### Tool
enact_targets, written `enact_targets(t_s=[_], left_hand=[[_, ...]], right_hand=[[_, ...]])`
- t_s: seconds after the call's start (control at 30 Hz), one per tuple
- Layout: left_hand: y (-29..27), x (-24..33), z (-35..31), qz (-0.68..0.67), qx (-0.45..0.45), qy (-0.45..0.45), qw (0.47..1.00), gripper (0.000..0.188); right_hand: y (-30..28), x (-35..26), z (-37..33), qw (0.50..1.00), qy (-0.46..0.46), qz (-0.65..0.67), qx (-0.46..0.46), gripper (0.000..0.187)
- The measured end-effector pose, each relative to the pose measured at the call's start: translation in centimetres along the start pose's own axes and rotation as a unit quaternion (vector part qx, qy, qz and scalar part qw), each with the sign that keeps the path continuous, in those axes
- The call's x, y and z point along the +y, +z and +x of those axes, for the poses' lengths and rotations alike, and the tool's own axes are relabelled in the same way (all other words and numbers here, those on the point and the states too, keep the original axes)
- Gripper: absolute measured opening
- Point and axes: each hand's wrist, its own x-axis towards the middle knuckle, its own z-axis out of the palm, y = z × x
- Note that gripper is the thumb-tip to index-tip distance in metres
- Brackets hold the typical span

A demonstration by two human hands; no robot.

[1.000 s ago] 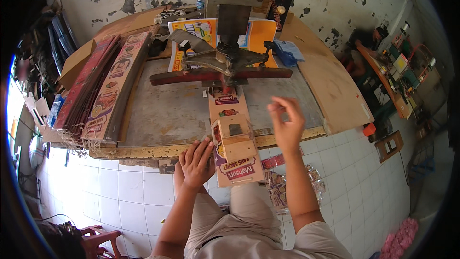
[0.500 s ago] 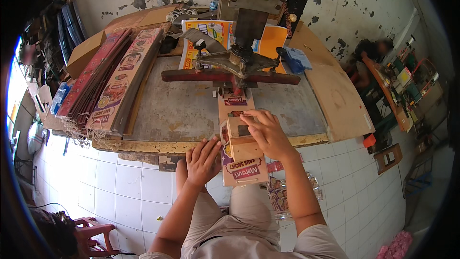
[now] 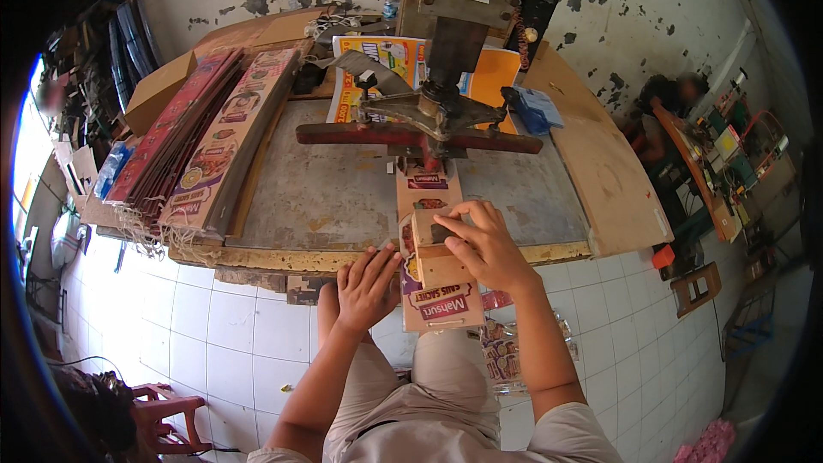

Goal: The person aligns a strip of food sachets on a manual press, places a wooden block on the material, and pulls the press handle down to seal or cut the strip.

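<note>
Two hands work at our bench (image 3: 343,197) edge: our right hand (image 3: 487,247) presses spread fingers onto the wooden block (image 3: 437,250) atop the printed cardboard strip (image 3: 433,291); our left hand (image 3: 367,287), fingers spread, steadies the strip's left edge.

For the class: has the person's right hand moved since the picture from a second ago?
Yes. The right hand has come down and leftward from above the table's front edge and now rests on the wooden block.

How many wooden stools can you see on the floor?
2: one red stool at lower left by the person's left side, one brown stool at right beyond the bench; others may be hidden.
</note>
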Motion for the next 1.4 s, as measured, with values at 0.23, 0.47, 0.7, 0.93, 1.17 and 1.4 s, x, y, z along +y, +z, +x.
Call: enact_targets(t_s=[0.23,0.47,0.7,0.93,1.17,1.4], left_hand=[[0.1,0.0,0.0,0.002,0.005,0.003,1.000,0.057],[0.2,-0.1,-0.1,0.001,0.010,0.005,1.000,0.056],[0.3,0.0,-0.1,0.005,0.017,0.004,1.000,0.055],[0.6,-0.1,-0.3,0.003,0.013,-0.002,1.000,0.054],[0.5,0.1,-0.2,0.013,0.011,-0.003,1.000,0.052],[0.4,0.0,-0.2,0.013,0.009,0.003,1.000,0.051]], right_hand=[[0.5,-0.4,0.2,0.999,-0.009,0.002,0.032,0.056],[0.8,-0.5,0.0,0.998,-0.012,0.029,0.048,0.059],[0.7,-0.6,0.0,0.998,-0.020,0.048,0.035,0.059],[0.7,-0.9,0.0,0.997,-0.014,0.075,0.026,0.059],[0.6,-1.4,0.1,0.998,-0.020,0.034,0.048,0.056],[0.7,-1.5,-0.1,0.997,-0.006,0.067,0.034,0.050]])
